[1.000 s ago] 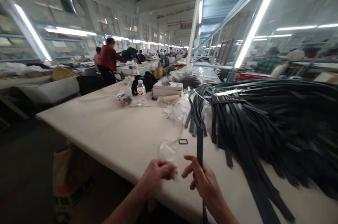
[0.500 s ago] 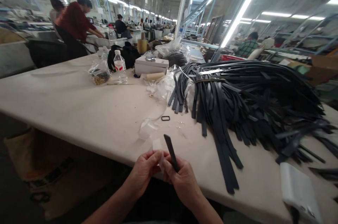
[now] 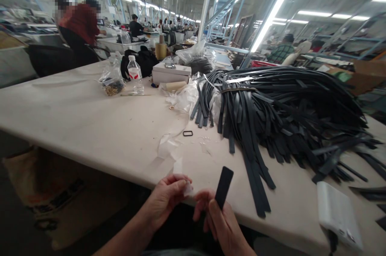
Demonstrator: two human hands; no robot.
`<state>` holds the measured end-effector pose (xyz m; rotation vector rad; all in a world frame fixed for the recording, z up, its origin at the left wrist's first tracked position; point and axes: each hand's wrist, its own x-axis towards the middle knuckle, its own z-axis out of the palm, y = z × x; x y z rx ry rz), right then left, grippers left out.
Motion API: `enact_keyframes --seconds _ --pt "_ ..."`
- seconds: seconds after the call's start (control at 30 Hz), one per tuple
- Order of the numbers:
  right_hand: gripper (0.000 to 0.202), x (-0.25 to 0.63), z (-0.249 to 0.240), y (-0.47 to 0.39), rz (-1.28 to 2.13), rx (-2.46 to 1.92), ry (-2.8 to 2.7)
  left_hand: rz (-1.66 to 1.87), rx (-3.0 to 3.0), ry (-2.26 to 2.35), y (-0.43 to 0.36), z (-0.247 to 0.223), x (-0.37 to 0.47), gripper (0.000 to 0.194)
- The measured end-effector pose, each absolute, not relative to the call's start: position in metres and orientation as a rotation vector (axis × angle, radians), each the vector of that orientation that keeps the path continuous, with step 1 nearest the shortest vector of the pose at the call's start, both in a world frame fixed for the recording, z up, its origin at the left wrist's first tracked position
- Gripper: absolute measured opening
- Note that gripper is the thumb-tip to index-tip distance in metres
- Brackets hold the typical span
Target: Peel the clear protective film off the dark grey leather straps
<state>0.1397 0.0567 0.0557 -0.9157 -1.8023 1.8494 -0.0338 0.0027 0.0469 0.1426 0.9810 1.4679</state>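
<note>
Over the table's front edge, my left hand (image 3: 169,193) pinches a small piece of thin whitish film (image 3: 188,188) between thumb and fingers. Just right of it, apart from the film, my right hand (image 3: 218,215) grips a short black strap (image 3: 224,185) that points upward with its broad face towards me. The strap's lower end is hidden in the hand. On the table beyond my hands lie a black rectangular ring (image 3: 187,133) and crumpled translucent film (image 3: 167,145). To the right, a large tied bundle of black straps (image 3: 250,127) spreads out with loose ends hanging forward.
A white device with a cord (image 3: 337,213) sits at the right front edge. Farther back stand a water bottle (image 3: 135,75), a bag of small metal parts (image 3: 111,83) and a white box (image 3: 171,74). Under the table is a printed sack (image 3: 60,199). Other people work in the background.
My right hand has moved right, away from my left hand, and the black strap has turned to show its broad face. My left hand keeps its pinch on the film.
</note>
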Motion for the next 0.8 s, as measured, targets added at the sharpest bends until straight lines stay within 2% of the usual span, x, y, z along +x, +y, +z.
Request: enact_keyframes --seconds 0.2,0.4,0.6,0.8 --pt "0.067 0.162 0.046 0.039 1.995 -0.961 -1.715 1.419 -0.051 0.891 0.003 0.050 -0.026 0.046" --pt "0.070 0.168 0.046 0.037 1.905 -0.900 -1.778 1.268 -0.110 0.881 0.002 0.044 -0.018 0.021" --pt "0.068 0.171 0.046 0.036 1.894 -0.946 -2.027 1.352 -0.044 0.840 0.012 0.046 -0.016 0.030" --pt "0.072 0.170 0.039 0.035 1.867 -1.005 -2.143 1.372 -0.020 0.790 0.019 0.051 -0.012 0.015"
